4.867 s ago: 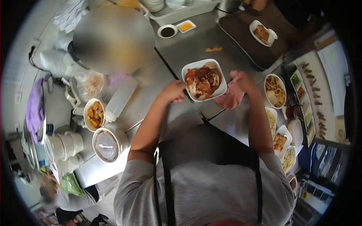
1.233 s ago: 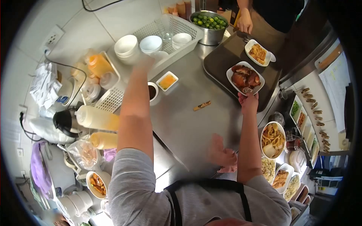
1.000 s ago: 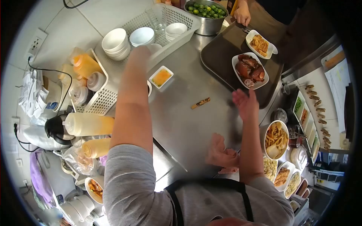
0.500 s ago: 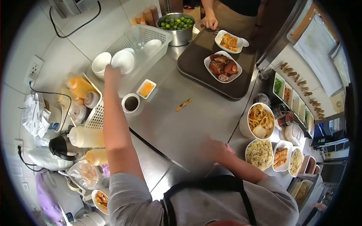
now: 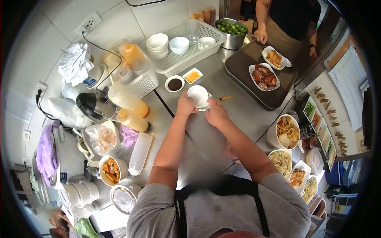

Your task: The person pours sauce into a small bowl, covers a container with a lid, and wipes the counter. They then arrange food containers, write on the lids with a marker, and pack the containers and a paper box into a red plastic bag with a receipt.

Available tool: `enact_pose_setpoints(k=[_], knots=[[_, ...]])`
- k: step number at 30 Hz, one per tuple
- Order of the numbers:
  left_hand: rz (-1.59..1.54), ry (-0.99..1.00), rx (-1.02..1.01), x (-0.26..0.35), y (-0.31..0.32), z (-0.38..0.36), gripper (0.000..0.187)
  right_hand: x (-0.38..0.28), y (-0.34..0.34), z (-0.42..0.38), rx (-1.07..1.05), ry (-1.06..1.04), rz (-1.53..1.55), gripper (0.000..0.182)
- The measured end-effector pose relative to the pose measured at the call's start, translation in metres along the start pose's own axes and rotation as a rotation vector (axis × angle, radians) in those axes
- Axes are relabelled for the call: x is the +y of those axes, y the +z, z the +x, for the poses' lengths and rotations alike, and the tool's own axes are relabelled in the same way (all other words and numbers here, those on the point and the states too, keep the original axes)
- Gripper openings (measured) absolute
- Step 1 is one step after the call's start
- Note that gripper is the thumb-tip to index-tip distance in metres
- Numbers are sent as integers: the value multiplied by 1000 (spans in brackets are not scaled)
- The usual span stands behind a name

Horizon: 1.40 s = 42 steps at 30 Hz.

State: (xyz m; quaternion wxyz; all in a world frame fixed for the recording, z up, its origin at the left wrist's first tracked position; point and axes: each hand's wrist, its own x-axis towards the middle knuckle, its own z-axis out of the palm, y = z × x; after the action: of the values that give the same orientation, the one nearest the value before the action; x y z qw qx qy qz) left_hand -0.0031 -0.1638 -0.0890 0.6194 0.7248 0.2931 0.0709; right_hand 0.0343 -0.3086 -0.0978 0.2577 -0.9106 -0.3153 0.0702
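Above the steel counter, my left hand (image 5: 185, 104) grips a small white bowl (image 5: 197, 96) by its side, its inside facing up. Just under and right of it shows the rim of a second white bowl (image 5: 206, 105), which my right hand (image 5: 217, 113) pinches; the two bowls overlap. A cup of dark sauce (image 5: 175, 84) and a small white dish of orange sauce (image 5: 193, 75) stand beyond my left hand. Past my right hand lies a wooden clothespin (image 5: 225, 98).
A white basket (image 5: 183, 62) holds stacked bowls at the back, beside a pot of green citrus (image 5: 231, 29). A brown tray (image 5: 250, 93) carries two dishes; another person's hand (image 5: 260, 35) is at its edge. Squeeze bottles (image 5: 125, 99) stand left, filled food bowls (image 5: 282, 162) right.
My left hand has come back from the bowls in the basket to the counter with a white bowl. My right hand has moved forward to meet it. The view has shifted left.
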Motion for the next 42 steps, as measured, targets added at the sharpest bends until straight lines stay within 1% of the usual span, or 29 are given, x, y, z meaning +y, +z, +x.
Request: enact_pose_setpoints(k=[2, 4, 5, 8, 11, 13, 14, 15, 16, 17, 19, 21, 22, 23, 25, 28, 31, 34, 36, 38, 39, 40, 41, 42], knots=[[-108, 2, 110, 8, -11, -9, 35, -3, 2, 4, 114, -69, -58, 27], [-188, -9, 212, 14, -28, -21, 34, -1, 4, 8, 64, -165, -202, 20], [-160, -49, 235, 9, -37, -20, 34, 0, 4, 10, 39, -214, -274, 17], [-122, -160, 301, -16, -56, -13, 33, -4, -9, 19, -95, -365, -339, 14], [-21, -244, 272, -25, -61, -13, 30, -10, -5, 40, -70, -332, -313, 15], [388, -122, 465, -50, -50, -2, 33, -12, -14, 52, 47, -266, -124, 15], [593, -63, 559, -50, -46, -2, 36, -13, -22, 57, 103, -234, -29, 15], [612, -16, 546, -51, -45, -1, 41, -16, -31, 61, 142, -190, -108, 14], [632, 29, 532, -35, -47, -9, 46, -17, -38, 65, 181, -145, -186, 14], [655, 75, 516, -21, -50, -15, 52, -8, -37, 71, 197, -151, -250, 14], [696, 498, 736, 1, -62, -7, 59, 19, -27, 87, 238, -160, -377, 14], [696, 631, 941, 47, -82, -4, 61, 32, -16, 90, 173, -204, -461, 14], [668, 635, 968, 65, -94, 3, 60, 36, -13, 89, 142, -223, -505, 14], [640, 638, 995, 81, -107, 11, 59, 38, -9, 87, 112, -250, -486, 16], [626, 545, 1097, 104, -127, 26, 58, 41, -3, 83, 50, -304, -446, 20], [645, 530, 1193, 117, -156, 67, 55, 47, -1, 79, 158, -368, -232, 26], [601, 511, 1283, 131, -186, 120, 56, 26, -27, 65, 228, -348, -48, 26], [531, 263, 1194, 149, -220, 148, 51, 19, -39, 46, 282, -411, 165, 23], [674, 56, 916, 146, -260, 178, 46, 16, -44, 29, 162, -338, 331, 22], [1037, 177, 567, 146, -272, 180, 44, 20, -46, 17, 63, -318, 369, 22], [1154, 176, 454, 153, -271, 181, 44, 21, -47, 16, 13, -310, 389, 22], [1263, 187, 339, 159, -271, 182, 45, 21, -48, 17, 7, -312, 381, 22], [1316, 133, 291, 167, -269, 181, 47, 20, -49, 17, -3, -311, 374, 22], [1283, 91, 318, 168, -270, 185, 48, 20, -50, 18, -15, -312, 368, 21]])
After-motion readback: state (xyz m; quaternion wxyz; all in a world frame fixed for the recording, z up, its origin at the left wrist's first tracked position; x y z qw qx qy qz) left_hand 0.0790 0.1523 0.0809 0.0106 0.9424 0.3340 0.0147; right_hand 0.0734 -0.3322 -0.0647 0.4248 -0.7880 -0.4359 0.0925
